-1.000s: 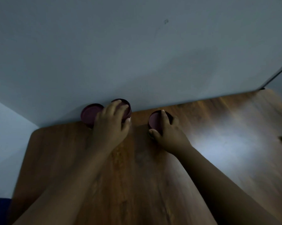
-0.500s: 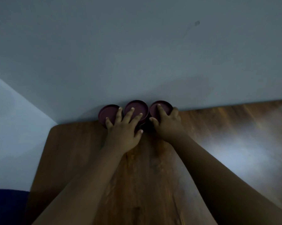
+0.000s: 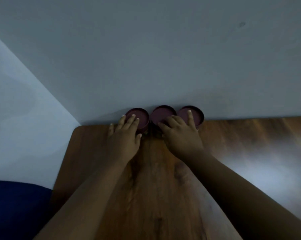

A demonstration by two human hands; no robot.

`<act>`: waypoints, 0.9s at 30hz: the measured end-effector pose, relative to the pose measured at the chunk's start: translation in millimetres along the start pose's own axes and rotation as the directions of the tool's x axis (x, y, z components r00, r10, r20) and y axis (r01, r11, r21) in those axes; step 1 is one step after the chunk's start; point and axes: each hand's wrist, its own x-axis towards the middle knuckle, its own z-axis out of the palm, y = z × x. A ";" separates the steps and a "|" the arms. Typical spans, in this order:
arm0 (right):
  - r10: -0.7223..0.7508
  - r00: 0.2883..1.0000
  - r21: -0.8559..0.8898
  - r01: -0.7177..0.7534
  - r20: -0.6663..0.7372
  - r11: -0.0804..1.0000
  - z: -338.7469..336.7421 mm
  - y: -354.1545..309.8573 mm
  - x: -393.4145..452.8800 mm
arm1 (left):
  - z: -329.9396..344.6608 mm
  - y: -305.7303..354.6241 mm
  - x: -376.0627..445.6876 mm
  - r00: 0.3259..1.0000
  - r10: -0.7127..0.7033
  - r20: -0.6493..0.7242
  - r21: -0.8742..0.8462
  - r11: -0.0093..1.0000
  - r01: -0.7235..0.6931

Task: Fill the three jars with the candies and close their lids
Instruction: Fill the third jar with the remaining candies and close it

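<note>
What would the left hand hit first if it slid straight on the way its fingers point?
The left hand already rests on the left jar's lid; beyond it, probably the wall.

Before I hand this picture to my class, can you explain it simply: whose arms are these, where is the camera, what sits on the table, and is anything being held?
There is no machine here: a person wears a camera on the head, looking forward and down at their own two bare arms. On a wooden table, against the wall, three jars with dark red lids stand in a row: left jar, middle jar, right jar. The left hand rests straight fingers on the left jar. The right hand lies across the middle and right jars. Nothing is lifted; the contents are hidden.
</note>
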 end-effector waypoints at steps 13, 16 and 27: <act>0.386 0.920 0.163 -0.372 -0.063 0.914 -17.2 42.5 -21.8 | -6.6 4.5 3.1 0.982 0.168 -0.083 0.006 0.986 -0.168; 0.453 0.891 0.125 -0.450 0.003 0.884 -7.5 57.3 -30.6 | -6.5 17.7 1.0 0.962 0.262 -0.077 0.030 0.965 -0.260; 0.435 0.901 0.122 -0.432 0.010 0.893 -4.2 62.9 -24.8 | -3.1 24.2 5.8 0.957 0.282 0.062 0.059 0.956 -0.286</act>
